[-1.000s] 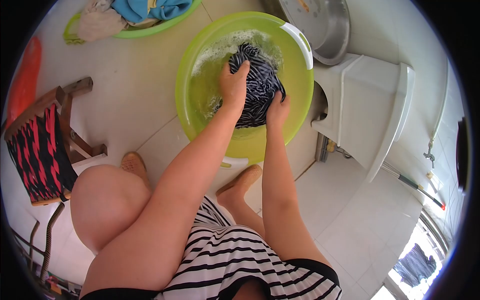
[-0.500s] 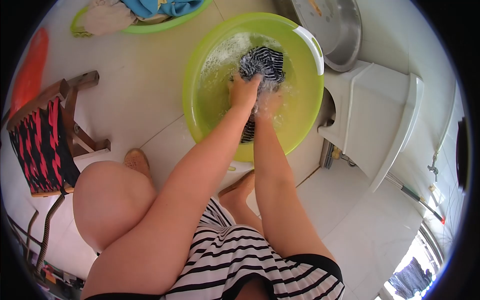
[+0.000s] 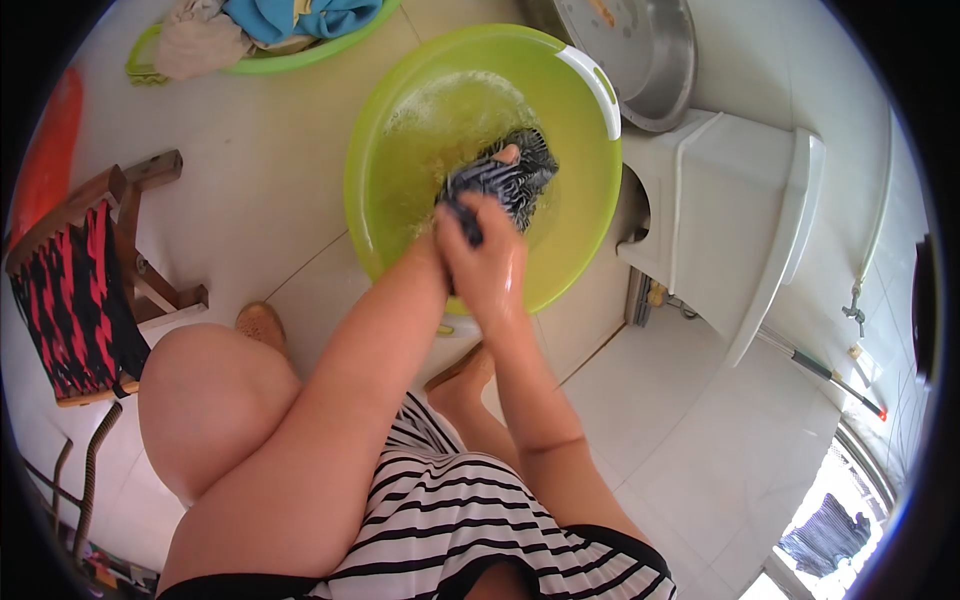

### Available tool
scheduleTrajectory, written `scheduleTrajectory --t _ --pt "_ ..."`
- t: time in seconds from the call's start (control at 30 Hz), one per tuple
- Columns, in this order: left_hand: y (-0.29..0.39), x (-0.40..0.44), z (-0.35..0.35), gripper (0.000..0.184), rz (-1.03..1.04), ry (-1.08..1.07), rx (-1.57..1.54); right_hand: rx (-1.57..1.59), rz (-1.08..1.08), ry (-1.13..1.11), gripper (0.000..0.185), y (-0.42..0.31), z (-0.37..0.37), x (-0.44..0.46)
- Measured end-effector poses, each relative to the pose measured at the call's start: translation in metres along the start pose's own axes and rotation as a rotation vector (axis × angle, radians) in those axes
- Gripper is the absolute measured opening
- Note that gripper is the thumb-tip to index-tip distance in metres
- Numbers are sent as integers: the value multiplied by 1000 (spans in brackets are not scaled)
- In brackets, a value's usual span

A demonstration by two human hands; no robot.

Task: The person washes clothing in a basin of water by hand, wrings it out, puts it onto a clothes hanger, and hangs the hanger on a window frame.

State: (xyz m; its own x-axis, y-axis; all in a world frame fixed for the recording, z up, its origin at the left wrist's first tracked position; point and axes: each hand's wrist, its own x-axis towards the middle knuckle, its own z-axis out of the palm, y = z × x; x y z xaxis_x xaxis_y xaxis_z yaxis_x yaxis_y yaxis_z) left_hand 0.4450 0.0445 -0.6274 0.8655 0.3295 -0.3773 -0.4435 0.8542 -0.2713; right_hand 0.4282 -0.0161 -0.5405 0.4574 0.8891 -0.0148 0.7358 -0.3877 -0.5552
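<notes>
A wet dark garment with thin white stripes (image 3: 530,165) is bunched up over a large lime-green basin (image 3: 362,215) of slightly foamy water. My right hand (image 3: 490,262) is closed round the near end of the cloth, on top of my left wrist. Most of my left hand (image 3: 508,154) is hidden under the garment and behind my right hand; one fingertip pokes out of the folds, and the cloth is wrapped about that hand. The far part of the garment hangs close to the water; whether it touches is hard to tell.
Another green basin (image 3: 345,42) holds blue and beige clothes at the top left. A metal basin (image 3: 660,70) leans at the upper right beside a white sink pedestal (image 3: 690,190). A wooden stool with a black-and-red woven seat (image 3: 75,310) stands on the left.
Both hands have lifted the garment from the water and drawn it nearer to me. My right hand has crossed over my left wrist, and the splashing has calmed. The view has shifted slightly.
</notes>
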Motion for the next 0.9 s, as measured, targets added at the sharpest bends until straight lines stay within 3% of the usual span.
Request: scheduleTrajectory --t 0.03,0.13,0.17,0.23,0.3,0.33,0.4,0.43,0.5,0.57,0.63,0.67,0.7,0.77,0.8,0.87,0.9 --pt "-1 24 -27 26 92 109 -3 30 55 81 27 13 5 14" --pt "2 45 -34 24 462 153 201 -8 73 337 21 49 -3 41" --pt "10 32 0 33 555 452 634 -51 102 386 21 60 -9 41" --pt "18 21 11 43 651 297 629 -44 295 429 24 95 -24 30" --pt "20 19 17 43 642 282 601 -95 424 326 28 124 -40 14" --pt "19 24 13 43 633 377 729 -93 421 322 28 135 -38 9" --pt "16 28 6 48 596 573 986 -569 325 50 39 137 -36 5" --pt "17 29 1 48 593 576 986 -568 328 47 39 139 -32 9" --pt "21 26 -4 52 346 468 746 -547 165 110 51 122 -15 37" --pt "17 30 -11 54 397 457 732 -240 108 -48 61 150 14 56" --pt "16 36 -13 58 439 571 939 -324 335 -266 64 167 46 63" --pt "16 30 -3 53 504 631 1002 -269 182 -244 68 186 53 61" --pt "16 24 1 53 511 636 1006 -261 177 -246 68 179 53 67" --pt "16 15 6 46 709 737 1106 -285 383 -287 75 167 52 75" --pt "17 25 -9 40 903 765 1172 -282 380 -286 75 165 56 76" --pt "20 20 -5 39 802 892 1199 -271 701 1 83 164 67 74" --pt "21 15 2 37 692 1016 1221 -274 703 2 83 166 71 71"
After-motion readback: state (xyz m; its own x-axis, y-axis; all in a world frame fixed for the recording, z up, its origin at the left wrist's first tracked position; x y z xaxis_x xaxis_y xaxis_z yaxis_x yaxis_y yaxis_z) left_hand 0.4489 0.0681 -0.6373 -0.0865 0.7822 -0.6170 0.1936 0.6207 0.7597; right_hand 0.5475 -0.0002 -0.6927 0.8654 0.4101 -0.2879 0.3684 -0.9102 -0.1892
